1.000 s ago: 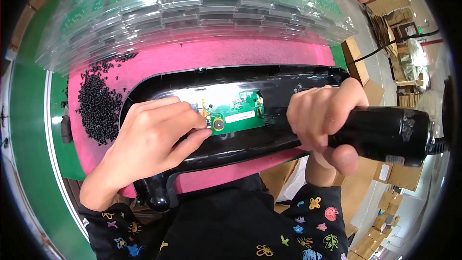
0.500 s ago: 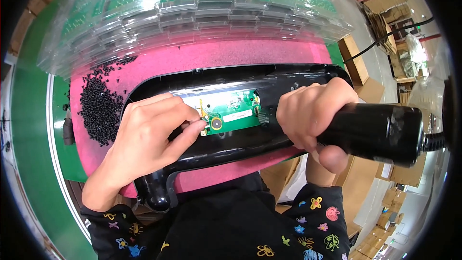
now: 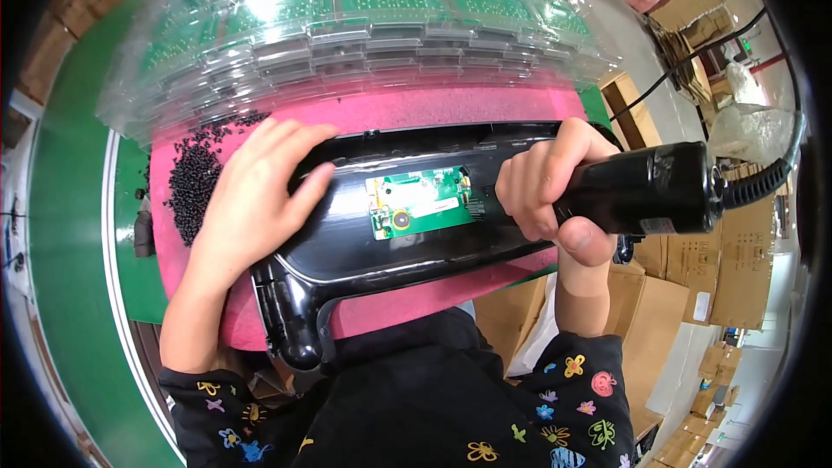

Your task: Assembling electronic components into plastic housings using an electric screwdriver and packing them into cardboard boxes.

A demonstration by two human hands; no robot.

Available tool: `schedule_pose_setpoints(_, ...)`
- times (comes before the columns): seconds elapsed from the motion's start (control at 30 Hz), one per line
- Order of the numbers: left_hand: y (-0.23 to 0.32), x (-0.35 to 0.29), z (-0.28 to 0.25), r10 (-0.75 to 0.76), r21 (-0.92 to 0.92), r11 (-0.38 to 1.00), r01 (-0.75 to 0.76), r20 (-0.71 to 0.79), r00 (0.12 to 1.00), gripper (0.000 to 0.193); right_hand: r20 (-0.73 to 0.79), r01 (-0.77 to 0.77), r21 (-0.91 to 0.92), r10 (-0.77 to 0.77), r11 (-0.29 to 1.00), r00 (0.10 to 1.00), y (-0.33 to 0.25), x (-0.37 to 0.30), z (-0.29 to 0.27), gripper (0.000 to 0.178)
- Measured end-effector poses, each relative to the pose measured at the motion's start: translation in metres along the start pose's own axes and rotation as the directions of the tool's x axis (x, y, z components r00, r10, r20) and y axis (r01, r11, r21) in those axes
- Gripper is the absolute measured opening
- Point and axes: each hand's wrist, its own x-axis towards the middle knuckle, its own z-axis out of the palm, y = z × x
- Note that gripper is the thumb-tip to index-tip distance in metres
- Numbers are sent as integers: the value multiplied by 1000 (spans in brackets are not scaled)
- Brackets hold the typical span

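Note:
A black plastic housing (image 3: 390,265) lies across the pink mat, its inside facing up. In its middle sits a green circuit board (image 3: 425,218) with a white label and a round dark part. My left hand (image 3: 260,191) is at the housing's left end, fingers stretched and thumb apart, holding nothing. My right hand (image 3: 559,186) is wrapped round a black electric screwdriver (image 3: 663,189), over the housing's right part. The screwdriver lies nearly level with its corded end to the right. Its tip is hard to make out near the board's right edge.
A pile of small black screws (image 3: 192,182) lies on the pink mat (image 3: 381,319) beside my left hand. Stacked clear trays (image 3: 373,43) of green boards stand at the back. The screwdriver's cable (image 3: 763,186) runs off right. Cardboard boxes (image 3: 646,312) stand at the right.
My left hand has left the board's left edge and moved left and back, its fingers opening out. My right hand still grips the screwdriver, now slightly higher in the view.

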Motion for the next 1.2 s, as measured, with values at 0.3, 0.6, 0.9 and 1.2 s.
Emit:
schedule_pose_setpoints(0.3, 14, -1, -1, -73, -2, 997, 75, 166, 983, 19, -743, -16, 269, 218, 963, 632, -19, 5, -9, 26)
schedule_pose_setpoints(0.6, 24, 2, 5, -92, -18, 995, 99, 241, 966, 15, -737, 222, 82, -91, 972, 670, -31, -64, -19, 42)
schedule_pose_setpoints(0.9, 15, -1, -2, -168, 79, 985, 152, 276, 946, 18, -758, 13, -594, -564, 805, 328, -58, -209, -55, 45)
schedule_pose_setpoints(1.2, 72, -55, -44, 236, 480, 876, -54, -328, 915, 17, -772, -679, 89, -381, 728, -509, 70, -517, -149, 29)
